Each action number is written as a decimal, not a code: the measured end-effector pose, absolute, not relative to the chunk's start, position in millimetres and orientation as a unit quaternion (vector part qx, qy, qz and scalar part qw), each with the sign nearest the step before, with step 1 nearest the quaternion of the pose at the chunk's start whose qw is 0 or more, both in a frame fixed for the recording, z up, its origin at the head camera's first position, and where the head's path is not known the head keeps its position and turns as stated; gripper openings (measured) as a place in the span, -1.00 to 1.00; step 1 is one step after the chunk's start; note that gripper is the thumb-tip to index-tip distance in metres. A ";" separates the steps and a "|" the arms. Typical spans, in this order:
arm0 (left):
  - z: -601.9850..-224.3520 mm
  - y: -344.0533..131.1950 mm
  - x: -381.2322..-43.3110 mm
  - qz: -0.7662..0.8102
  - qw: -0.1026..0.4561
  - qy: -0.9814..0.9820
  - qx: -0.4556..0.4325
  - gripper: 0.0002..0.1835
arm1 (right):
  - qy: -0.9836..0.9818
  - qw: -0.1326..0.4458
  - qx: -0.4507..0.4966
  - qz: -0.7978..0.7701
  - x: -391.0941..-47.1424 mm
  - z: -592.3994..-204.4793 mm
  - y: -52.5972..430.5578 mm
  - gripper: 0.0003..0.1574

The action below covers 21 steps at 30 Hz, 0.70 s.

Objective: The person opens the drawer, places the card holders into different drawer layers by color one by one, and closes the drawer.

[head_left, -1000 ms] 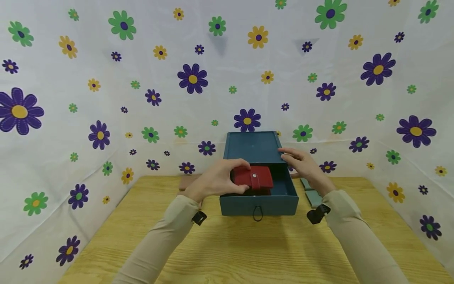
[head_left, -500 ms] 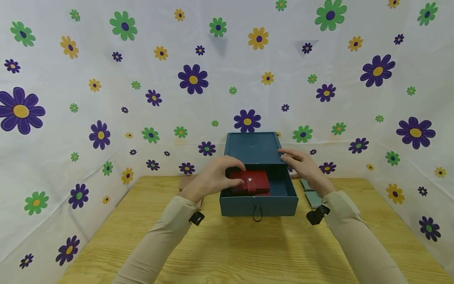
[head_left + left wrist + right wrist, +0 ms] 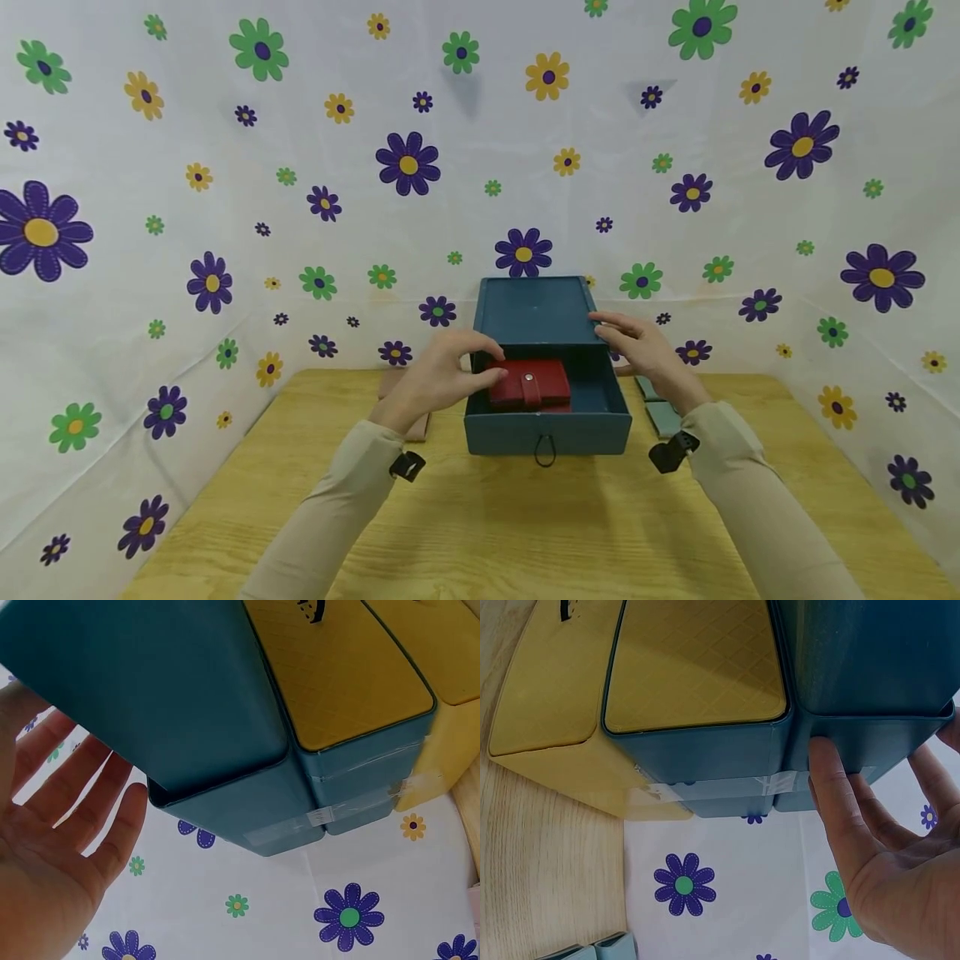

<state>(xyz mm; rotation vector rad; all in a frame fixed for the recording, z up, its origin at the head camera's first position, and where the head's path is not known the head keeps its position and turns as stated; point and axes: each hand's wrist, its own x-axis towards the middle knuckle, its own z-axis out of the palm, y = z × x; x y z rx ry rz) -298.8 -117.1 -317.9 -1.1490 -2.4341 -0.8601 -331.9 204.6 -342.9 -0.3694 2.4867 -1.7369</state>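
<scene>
A red wallet (image 3: 536, 383) with a snap strap lies inside the pulled-out top drawer (image 3: 547, 435) of a teal drawer unit (image 3: 536, 312), towards the left of that drawer. My left hand (image 3: 442, 371) is over the drawer's left edge, thumb and fingers spread apart with nothing held; its thumb tip is close to the wallet, and contact cannot be told. In the left wrist view the same hand (image 3: 60, 832) is beside the drawer wall. My right hand (image 3: 645, 350) is at the unit's right side, and in the right wrist view its fingers (image 3: 836, 795) touch the teal side.
Below the top drawer are yellow drawer fronts (image 3: 345, 675). Pinkish-brown flat items (image 3: 417, 427) lie left of the unit, and green flat items (image 3: 663, 419) lie to its right on the wooden table (image 3: 525, 533). A flower-patterned sheet (image 3: 480, 125) hangs behind and at both sides.
My left hand has lowered the red wallet into the drawer, let go of it and drawn back leftwards. The right hand has stayed by the unit's right side.
</scene>
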 end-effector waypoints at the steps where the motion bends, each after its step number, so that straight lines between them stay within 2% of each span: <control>1: -318.6 -118.3 -298.6 -0.304 0.158 -0.848 -0.404 -0.82 | 0.813 0.044 -0.121 -0.568 -331.8 -342.7 204.3 -0.34; 11: -320.4 -123.8 -287.8 -0.318 0.180 -0.830 -0.422 -0.89 | 0.816 0.042 -0.121 -0.564 -331.8 -342.0 203.7 -0.34; 21: -316.8 -119.9 -275.8 -0.305 0.204 -0.826 -0.429 -0.87 | 0.813 0.043 -0.124 -0.567 -332.9 -342.1 204.1 -0.32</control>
